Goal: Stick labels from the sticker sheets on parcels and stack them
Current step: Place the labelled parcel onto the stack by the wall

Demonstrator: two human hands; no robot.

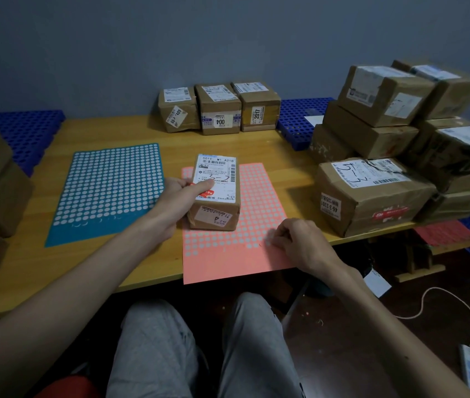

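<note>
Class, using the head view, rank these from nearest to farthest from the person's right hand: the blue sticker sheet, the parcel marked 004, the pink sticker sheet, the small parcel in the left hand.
1. Pink sticker sheet: under the right hand.
2. Small parcel: just left, centre.
3. Blue sticker sheet: farther left.
4. Parcel marked 004: back of the table.
</note>
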